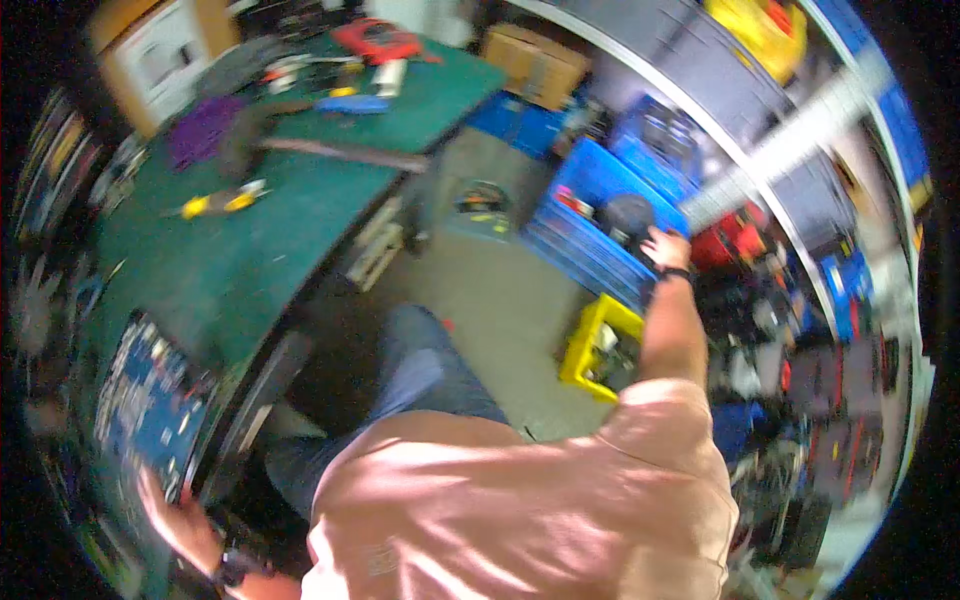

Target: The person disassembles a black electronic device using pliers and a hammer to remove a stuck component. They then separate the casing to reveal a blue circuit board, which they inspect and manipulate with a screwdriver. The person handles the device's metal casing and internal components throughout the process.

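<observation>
My left hand point(178, 518) is at the lower edge of a blue circuit board point(155, 400) covered with small components. The fingers appear closed on the board's edge, beside the near edge of the green-topped workbench point(250, 280). Far to the right, my right arm stretches out over a blue plastic crate point(590, 250). My right hand point(667, 248) is at the crate's right rim, its fingers apart and slightly blurred, with nothing seen in them. Close to those fingers, inside the crate, lies a dark round object point(627, 217) whose kind I cannot make out.
A yellow bin point(583, 350) with mixed parts stands on the floor before the crate. A yellow-handled tool point(220, 203), a blue-handled tool point(352, 104) and a red tool point(378, 40) lie on the bench. A cardboard box point(535, 65) stands beyond; loaded shelving lines the right.
</observation>
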Demonstrator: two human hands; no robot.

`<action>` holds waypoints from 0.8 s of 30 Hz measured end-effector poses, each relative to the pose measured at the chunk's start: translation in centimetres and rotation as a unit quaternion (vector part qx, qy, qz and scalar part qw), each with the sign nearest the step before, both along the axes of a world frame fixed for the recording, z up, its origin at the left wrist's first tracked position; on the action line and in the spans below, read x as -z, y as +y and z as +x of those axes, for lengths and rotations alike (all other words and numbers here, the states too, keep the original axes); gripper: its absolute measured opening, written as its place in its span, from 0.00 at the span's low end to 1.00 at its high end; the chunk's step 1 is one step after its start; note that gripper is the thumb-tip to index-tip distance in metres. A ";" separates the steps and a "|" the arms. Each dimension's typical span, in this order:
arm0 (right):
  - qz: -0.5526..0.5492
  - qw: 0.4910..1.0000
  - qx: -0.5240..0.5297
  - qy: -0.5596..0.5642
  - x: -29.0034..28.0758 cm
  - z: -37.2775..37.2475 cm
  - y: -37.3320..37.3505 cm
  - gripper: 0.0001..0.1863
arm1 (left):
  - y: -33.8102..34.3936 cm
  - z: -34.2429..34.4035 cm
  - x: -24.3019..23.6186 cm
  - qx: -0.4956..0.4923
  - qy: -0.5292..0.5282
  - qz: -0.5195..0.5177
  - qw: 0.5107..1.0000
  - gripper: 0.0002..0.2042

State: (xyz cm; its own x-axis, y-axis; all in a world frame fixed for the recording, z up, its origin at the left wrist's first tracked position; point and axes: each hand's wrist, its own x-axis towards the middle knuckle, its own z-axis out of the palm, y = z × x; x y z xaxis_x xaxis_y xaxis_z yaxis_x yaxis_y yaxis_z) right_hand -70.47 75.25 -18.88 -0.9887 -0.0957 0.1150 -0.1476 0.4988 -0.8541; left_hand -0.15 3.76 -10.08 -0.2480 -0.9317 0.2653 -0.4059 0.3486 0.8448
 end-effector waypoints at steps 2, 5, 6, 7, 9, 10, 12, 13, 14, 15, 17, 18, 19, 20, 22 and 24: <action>-0.284 0.946 0.126 -0.095 1.9 -0.1 -10.5 0.18 | 3.0 -1.1 -2.4 -0.049 0.094 0.060 0.993 0.23; -0.195 0.976 0.067 -0.068 -2.6 5.7 -22.3 0.11 | 3.7 -4.1 -3.2 -0.061 0.238 0.176 0.953 0.22; -0.178 0.983 0.005 -0.034 -3.6 7.2 -25.3 0.11 | 3.8 -4.8 -3.0 -0.052 0.263 0.199 0.943 0.21; -0.145 0.988 -0.053 0.000 -4.9 8.4 -29.1 0.11 | 3.9 -5.7 -2.9 -0.049 0.285 0.219 0.932 0.21; -0.111 0.978 -0.172 0.047 -9.0 13.3 -36.1 0.11 | 4.2 -6.9 -4.0 -0.035 0.304 0.224 0.925 0.14; -0.103 0.964 -0.237 0.059 -11.1 15.6 -39.3 0.11 | 4.6 -7.4 -4.7 -0.041 0.289 0.210 0.933 0.12; -0.010 0.916 -0.352 0.194 -14.6 19.4 -45.3 0.12 | 4.3 -7.1 -4.2 -0.041 0.301 0.238 0.922 0.12; 0.024 0.890 -0.397 0.222 -16.5 21.5 -48.4 0.13 | 4.2 -6.6 -4.1 -0.028 0.299 0.253 0.920 0.12; 0.063 0.861 -0.437 0.253 -18.0 23.3 -51.2 0.14 | 3.9 -6.3 -4.0 -0.009 0.300 0.271 0.914 0.12; 0.097 0.837 -0.465 0.273 -18.7 24.2 -53.8 0.14 | 4.2 -7.0 -4.7 -0.034 0.294 0.282 0.913 0.11; 0.154 0.781 -0.496 0.347 -18.9 25.3 -59.2 0.15 | 4.2 -6.8 -4.5 -0.027 0.289 0.292 0.911 0.11; 0.181 0.756 -0.486 0.398 -18.1 24.9 -61.1 0.16 | 4.3 -7.4 -4.8 -0.025 0.280 0.293 0.914 0.10; 0.209 0.755 -0.477 0.398 -18.0 25.3 -63.1 0.16 | 4.4 -7.6 -5.3 -0.015 0.272 0.295 0.916 0.10; 0.236 0.753 -0.469 0.397 -18.0 26.0 -64.9 0.16 | 4.5 -7.9 -5.3 -0.026 0.286 0.279 0.916 0.10; 0.273 0.753 -0.459 0.386 -17.8 26.1 -67.2 0.16 | 4.7 -8.0 -5.8 -0.009 0.282 0.289 0.915 0.10; 0.292 0.756 -0.461 0.362 -17.3 26.1 -68.5 0.17 | 4.8 -7.4 -5.8 0.026 0.315 0.310 0.896 0.10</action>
